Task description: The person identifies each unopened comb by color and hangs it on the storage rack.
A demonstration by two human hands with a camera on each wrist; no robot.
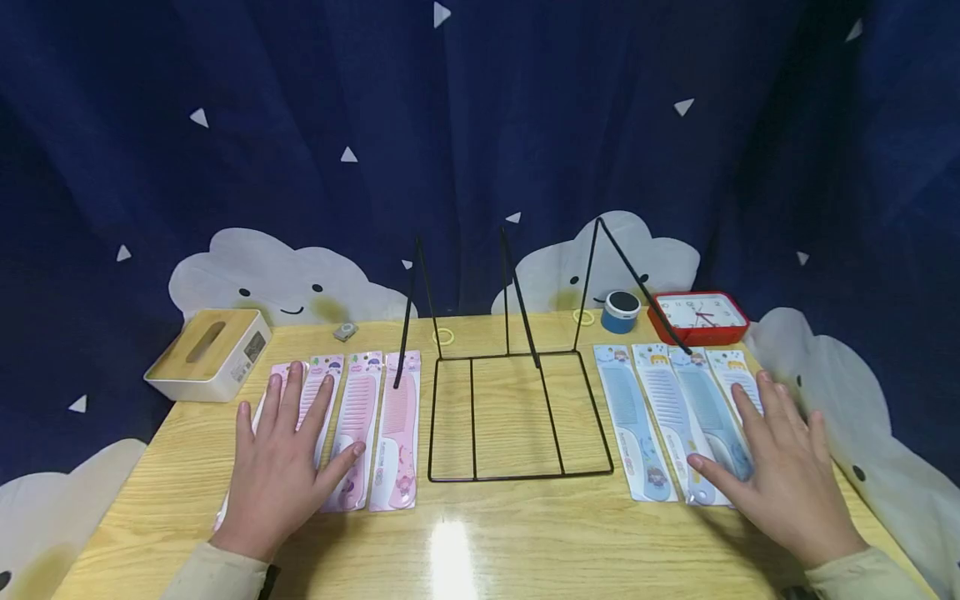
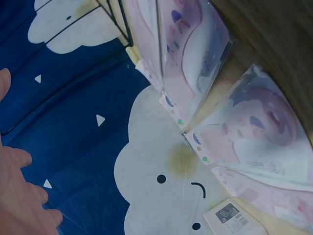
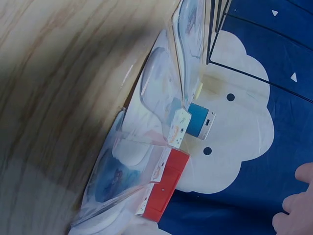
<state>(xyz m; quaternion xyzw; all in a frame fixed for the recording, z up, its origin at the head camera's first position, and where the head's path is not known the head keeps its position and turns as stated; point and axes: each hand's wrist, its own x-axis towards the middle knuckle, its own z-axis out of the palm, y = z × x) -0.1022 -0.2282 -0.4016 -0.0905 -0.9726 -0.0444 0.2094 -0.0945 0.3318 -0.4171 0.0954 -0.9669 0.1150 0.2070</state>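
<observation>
Fingers of both hands lie spread and flat: the left hand (image 1: pixel 281 467) on the pink combs (image 1: pixel 375 429) near the bench's left edge, the right hand (image 1: pixel 780 467) on the blue combs (image 1: pixel 660 421) near its right edge. Likely nothing is picked yet; lifting one calls for a pinch.

Home tabletop: cloud-print curtain (image 1: pixel 480 125), clock (image 1: pixel 699 315)

A tissue box (image 1: pixel 208 354) is sitting at the table's (image 1: pixel 480 550) far left corner, a red clock (image 1: pixel 699 316) and blue speaker (image 1: pixel 621 312) lining its far edge.
</observation>
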